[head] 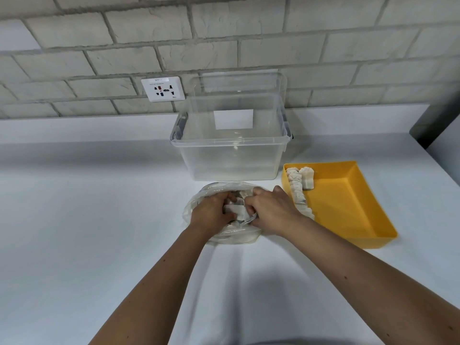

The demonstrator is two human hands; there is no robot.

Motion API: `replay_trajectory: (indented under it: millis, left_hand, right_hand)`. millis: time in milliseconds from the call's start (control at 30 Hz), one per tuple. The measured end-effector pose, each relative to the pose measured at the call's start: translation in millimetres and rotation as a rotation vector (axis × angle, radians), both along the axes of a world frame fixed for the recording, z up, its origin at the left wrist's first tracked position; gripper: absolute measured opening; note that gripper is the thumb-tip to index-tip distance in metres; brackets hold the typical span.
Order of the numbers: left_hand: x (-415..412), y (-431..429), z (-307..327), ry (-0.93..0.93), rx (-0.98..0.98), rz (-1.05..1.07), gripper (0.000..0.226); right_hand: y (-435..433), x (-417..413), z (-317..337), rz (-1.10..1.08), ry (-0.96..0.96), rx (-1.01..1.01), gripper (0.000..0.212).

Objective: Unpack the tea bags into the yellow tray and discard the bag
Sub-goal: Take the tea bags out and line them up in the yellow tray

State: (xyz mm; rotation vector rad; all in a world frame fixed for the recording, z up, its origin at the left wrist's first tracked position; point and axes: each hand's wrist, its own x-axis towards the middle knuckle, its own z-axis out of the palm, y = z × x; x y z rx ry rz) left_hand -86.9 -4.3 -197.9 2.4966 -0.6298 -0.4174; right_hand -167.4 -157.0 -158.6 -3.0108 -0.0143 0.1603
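Observation:
A clear plastic bag (196,207) lies open on the white counter, with tea bags (236,210) bunched inside it. Both my hands reach into its mouth. My left hand (211,209) curls its fingers round the left side of the bunch. My right hand (270,210) grips the same bunch from the right. To the right stands the yellow tray (348,205). A row of white tea bags (297,188) runs along the tray's left wall, with a second short stack beside it at the far end.
A large clear plastic bin (231,145) stands empty just behind the bag. A wall socket (163,88) sits on the grey brick wall. A dark object (438,125) edges the counter at far right.

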Motion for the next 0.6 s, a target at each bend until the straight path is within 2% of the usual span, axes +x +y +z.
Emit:
replay_trajectory:
  millis: [167, 367, 500, 600]
  left_hand:
    - [-1.9, -6.3, 7.6, 0.013, -0.035, 0.011, 0.048]
    - [-6.5, -10.1, 11.0, -0.004, -0.037, 0.013, 0.017]
    - [-10.4, -4.7, 9.7, -0.034, -0.045, -0.024, 0.017]
    - [-12.9, 6.1, 12.9, 0.003, -0.132, -0.005, 0.012]
  right_hand:
    - [-5.4, -6.9, 10.8, 0.031, 0.013, 0.012, 0.014]
    - [-11.3, -12.4, 10.5, -0.003, 0.019, 0.018, 0.014]
    - [-14.9, -15.5, 16.5, -0.01, 0.011, 0.041, 0.009]
    - [-18.2, -17.9, 18.5, -0.056, -0.039, 0.113, 0.012]
